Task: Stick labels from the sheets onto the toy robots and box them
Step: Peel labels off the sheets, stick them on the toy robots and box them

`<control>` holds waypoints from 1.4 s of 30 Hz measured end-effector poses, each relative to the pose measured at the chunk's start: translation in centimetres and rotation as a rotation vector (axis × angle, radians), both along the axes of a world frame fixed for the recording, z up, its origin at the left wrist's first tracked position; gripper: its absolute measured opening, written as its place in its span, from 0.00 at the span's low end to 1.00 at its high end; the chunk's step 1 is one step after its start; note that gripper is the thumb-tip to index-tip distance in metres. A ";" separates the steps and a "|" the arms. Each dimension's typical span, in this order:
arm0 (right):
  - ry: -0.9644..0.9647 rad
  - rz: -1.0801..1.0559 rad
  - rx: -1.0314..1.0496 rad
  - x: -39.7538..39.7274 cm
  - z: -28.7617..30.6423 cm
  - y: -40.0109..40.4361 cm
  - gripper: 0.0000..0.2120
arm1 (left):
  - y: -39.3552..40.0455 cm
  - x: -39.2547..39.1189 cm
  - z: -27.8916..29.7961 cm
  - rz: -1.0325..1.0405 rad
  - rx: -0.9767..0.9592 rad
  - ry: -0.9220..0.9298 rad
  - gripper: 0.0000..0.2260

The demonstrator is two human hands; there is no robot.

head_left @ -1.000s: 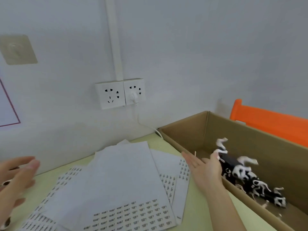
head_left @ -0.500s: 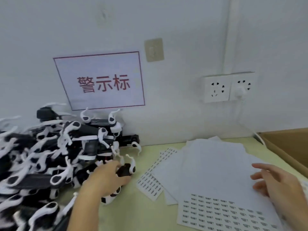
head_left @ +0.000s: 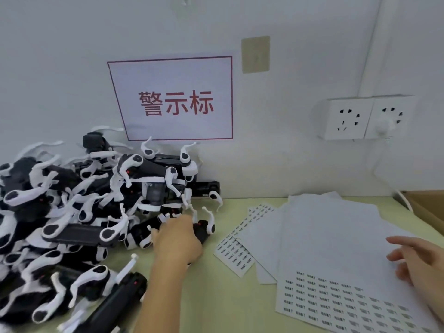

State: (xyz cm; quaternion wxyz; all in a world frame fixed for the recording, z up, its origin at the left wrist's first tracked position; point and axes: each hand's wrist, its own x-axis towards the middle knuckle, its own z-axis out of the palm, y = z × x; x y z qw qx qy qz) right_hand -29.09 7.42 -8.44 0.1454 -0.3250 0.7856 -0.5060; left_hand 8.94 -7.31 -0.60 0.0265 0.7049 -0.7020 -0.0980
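Pale yellow-green tabletop [head_left: 216, 296] set against a white wall [head_left: 72, 56]. On the wall: a red-bordered sign [head_left: 175, 99] with three red characters, a beige plate [head_left: 255, 54] above its right corner, and a double socket [head_left: 367, 116] with a white plug in its right half; a conduit runs up from it. Heap of black-and-white toy robots [head_left: 72, 212] fills the left of the tabletop, reaching the wall under the sign. Label sheets [head_left: 336, 248] lie fanned at right, overlapping, upper parts blank, rows of small printed labels along the lower ends. Corner of a cardboard box [head_left: 425, 203] shows at the right edge, beside the sheets. Left hand [head_left: 177, 241] is at the heap's right edge, fingers curled round one robot [head_left: 204, 230] that lies nearest the sheets. Right hand [head_left: 418, 258] hovers over the top sheet, fingers spread and loose, holding nothing. Against half a second ago: same view, little changed; left hand was already on that robot, right hand in about the same place. A second ago the view faced right, into the box with robots in it, right hand at its rim.
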 end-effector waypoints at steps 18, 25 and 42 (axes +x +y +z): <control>0.147 -0.010 0.177 2.3 3.8 0.8 0.10 | 3.6 -6.9 -2.9 0.186 0.261 1.786 0.22; 0.210 0.119 0.784 1.6 6.2 1.6 0.18 | 3.0 -5.0 -5.2 0.200 0.231 1.702 0.08; -0.369 0.277 0.143 4.4 8.3 0.4 0.08 | 7.3 -9.3 5.6 -0.250 -0.419 0.960 0.07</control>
